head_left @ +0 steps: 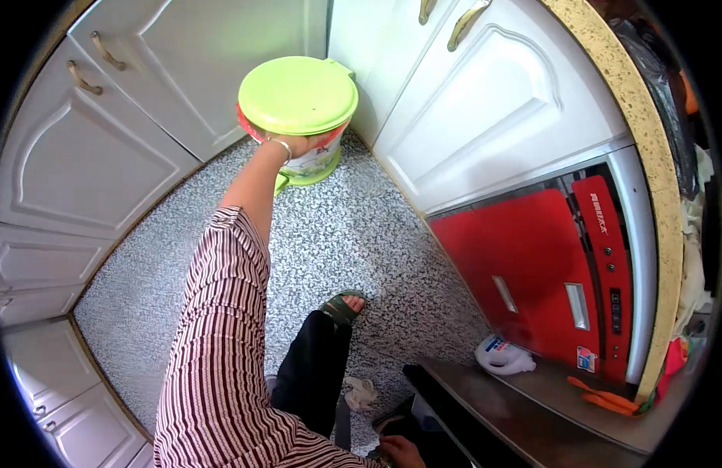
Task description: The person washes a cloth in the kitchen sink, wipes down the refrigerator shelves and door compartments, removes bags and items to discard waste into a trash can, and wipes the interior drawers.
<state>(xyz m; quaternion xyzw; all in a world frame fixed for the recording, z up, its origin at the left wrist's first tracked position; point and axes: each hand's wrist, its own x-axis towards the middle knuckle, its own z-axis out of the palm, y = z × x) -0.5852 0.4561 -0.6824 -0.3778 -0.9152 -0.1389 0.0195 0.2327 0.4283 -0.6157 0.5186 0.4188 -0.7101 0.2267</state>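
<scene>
A round bin (310, 165) with a pale green lid (298, 95) stands in the corner between the white cabinets. Red plastic shows around its rim under the lid. My left hand (300, 145) reaches to the front of the bin, just beneath the lid's edge; its fingers are hidden by the lid and the red plastic. Low in the view, my right hand (401, 451) rests near my dark trousers, its fingers partly curled and partly cut off by the frame edge.
White cabinets (88, 164) line both sides. On the right is a red appliance (525, 273). A white bottle (504, 356) stands by a dark ledge with orange-handled scissors or a similar tool (603, 398). A pale cloth (361, 393) lies on the speckled floor near my sandaled foot.
</scene>
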